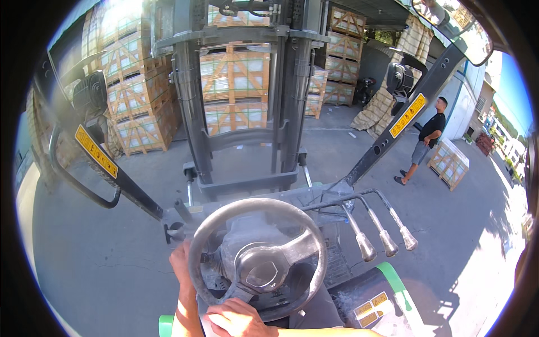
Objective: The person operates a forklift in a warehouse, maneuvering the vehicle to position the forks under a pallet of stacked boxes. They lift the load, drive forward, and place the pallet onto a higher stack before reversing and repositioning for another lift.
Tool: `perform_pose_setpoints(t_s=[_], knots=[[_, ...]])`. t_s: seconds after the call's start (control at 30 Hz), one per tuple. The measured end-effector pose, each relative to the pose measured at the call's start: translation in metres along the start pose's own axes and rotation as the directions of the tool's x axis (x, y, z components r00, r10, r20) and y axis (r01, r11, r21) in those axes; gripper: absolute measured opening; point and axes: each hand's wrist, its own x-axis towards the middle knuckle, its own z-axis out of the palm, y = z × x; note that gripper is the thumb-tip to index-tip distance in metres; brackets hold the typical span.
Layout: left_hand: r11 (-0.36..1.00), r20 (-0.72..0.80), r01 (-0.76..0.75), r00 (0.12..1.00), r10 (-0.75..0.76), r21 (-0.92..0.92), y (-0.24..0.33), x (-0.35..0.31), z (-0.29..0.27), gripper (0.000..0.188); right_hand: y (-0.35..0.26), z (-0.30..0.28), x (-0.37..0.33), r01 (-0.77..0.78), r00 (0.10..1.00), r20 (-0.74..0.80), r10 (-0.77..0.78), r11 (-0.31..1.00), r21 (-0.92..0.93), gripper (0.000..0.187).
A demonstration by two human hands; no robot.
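A dusty grey steering wheel (321,247) fills the lower middle of the view, tilted, with a dark hub. My right hand (238,319) reaches across from the lower right and lies curled at the wheel's lower left rim, closed on it. My left hand (181,262) is raised just outside the left side of the rim, close below a dark lever (176,231) beside the steering column. Its fingers are mostly hidden, so I cannot see whether it touches that lever. Three control levers with grey grips (387,242) stand right of the wheel, with neither hand near them.
Ahead rises the forklift mast (191,106), with stacked wooden crates (233,78) behind it. More crates (137,95) stand at left. A person in a black top (432,130) stands at right beside a low crate (449,163). Slanted cab posts (387,135) flank the view.
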Motion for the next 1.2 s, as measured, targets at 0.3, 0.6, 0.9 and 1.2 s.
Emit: perform_pose_setpoints(t_s=[0.3,0.6,0.9,1.2], knots=[[0.993,0.018,-0.107,0.994,0.106,0.044,-0.003,0.008,-0.001,0.037,0.035,0.040,0.090,-0.030,0.992,-0.126,0.031,1.000,0.005,0.019],[0.995,-0.001,-0.058,0.998,0.059,0.081,0.021,-0.006,0.000,0.050,0.071,-0.007,0.147,-0.018,0.966,-0.257,-0.024,0.987,-0.162,0.014],[0.994,-0.023,0.018,1.000,-0.015,0.108,0.024,-0.007,0.001,0.047,0.085,-0.036,0.155,-0.082,0.967,-0.255,0.030,0.977,-0.195,0.011],[0.991,-0.078,0.000,0.997,0.010,0.132,0.023,-0.006,0.005,0.046,0.077,-0.019,0.154,-0.114,0.967,-0.240,0.084,0.987,-0.113,0.009]])
